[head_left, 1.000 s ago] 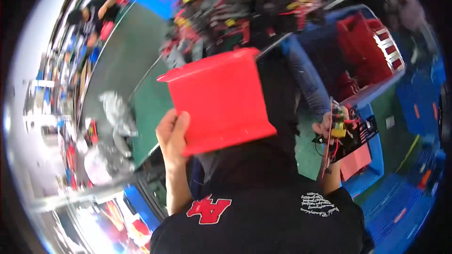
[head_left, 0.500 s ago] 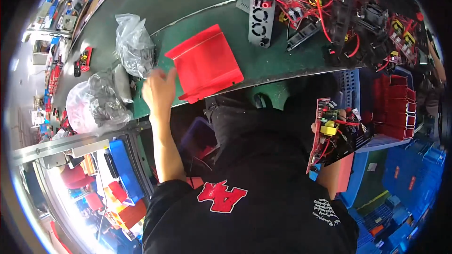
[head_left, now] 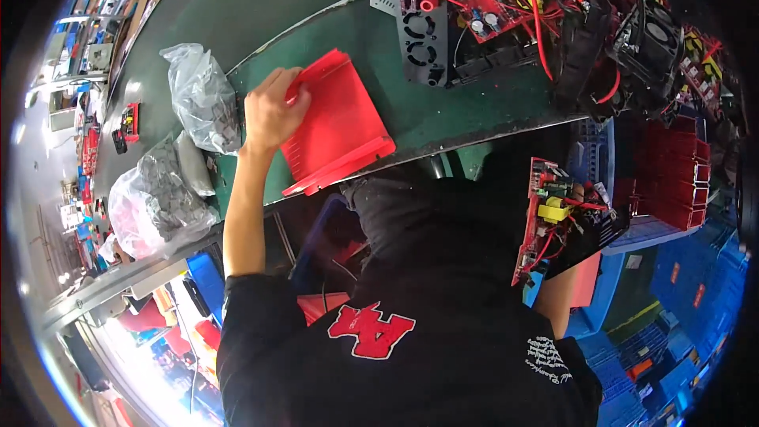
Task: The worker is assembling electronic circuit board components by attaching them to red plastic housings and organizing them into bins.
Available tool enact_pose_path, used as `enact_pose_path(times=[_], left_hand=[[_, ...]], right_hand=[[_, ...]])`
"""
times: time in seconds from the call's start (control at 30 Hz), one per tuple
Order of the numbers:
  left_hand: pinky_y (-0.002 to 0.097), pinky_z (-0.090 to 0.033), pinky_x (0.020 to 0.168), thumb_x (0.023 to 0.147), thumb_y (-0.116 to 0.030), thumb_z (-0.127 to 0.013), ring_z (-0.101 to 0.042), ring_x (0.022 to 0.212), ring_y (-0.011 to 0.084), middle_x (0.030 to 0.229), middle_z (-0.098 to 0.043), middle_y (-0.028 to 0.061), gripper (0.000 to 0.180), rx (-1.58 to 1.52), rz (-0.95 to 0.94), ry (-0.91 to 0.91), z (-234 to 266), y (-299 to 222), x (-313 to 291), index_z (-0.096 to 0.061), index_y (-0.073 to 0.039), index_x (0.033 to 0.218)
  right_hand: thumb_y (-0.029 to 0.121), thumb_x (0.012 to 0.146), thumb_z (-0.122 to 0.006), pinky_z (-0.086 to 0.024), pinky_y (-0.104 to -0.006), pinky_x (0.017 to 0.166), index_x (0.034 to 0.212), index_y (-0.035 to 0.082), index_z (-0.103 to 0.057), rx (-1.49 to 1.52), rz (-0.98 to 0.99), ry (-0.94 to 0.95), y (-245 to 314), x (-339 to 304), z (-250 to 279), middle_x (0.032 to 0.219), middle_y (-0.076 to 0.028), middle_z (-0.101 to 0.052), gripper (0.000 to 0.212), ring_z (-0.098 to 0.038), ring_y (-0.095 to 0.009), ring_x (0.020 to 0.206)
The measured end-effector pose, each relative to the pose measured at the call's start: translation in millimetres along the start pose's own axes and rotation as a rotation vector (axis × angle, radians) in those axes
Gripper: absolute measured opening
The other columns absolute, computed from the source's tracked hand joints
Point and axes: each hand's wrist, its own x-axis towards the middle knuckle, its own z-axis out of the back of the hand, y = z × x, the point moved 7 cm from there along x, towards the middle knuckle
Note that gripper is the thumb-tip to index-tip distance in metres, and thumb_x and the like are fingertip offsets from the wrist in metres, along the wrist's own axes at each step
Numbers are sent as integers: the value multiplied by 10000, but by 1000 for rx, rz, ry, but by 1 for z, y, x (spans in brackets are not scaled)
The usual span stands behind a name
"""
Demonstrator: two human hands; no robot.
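Observation:
A red sheet-metal housing (head_left: 341,122) with bent-up sides lies at the table's near edge. My left hand (head_left: 275,109) is closed on its upper left flange, thumb on the inner face. To the right, off the table, a red circuit board (head_left: 531,225) with yellow transformers, wires and a black plate is held up on edge. It is gripped by my right hand, which is mostly hidden behind it; my right forearm (head_left: 556,307) shows below. Left of my left hand sits a clear plastic bag (head_left: 202,99) of small parts.
Red boards, wires and black fans (head_left: 648,39) pile up at the table's far right, beside a grey fan-hole panel (head_left: 423,39). Another bag (head_left: 162,198) lies at the left edge. A blue crate (head_left: 656,239) with red housings stands at my right.
My left hand has moved up to the red housing and taken hold of its left flange. The housing has turned and tilted slightly. The circuit board stays in my right hand.

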Motion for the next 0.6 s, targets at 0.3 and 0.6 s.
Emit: enact_pose_path(times=[0.3,0.6], left_hand=[[368,-524,685,760,-54,-659,-648,760,290,906,-648,124,272,-281,-40,95,-1,-10,19,-659,-28,1030],[385,-530,678,811,-52,-649,-655,782,331,915,-651,135,243,-87,-94,52,-19,-14,25,-647,-29,1053]], right_hand=[[451,941,-483,-565,-451,756,1128,39,-585,159,4,-89,-19,0,13,1034,-167,-643,464,-644,-336,882],[378,953,-513,-565,-499,786,1109,68,-591,549,-269,194,-26,-6,-24,1055,-208,-637,355,-652,-377,921]])
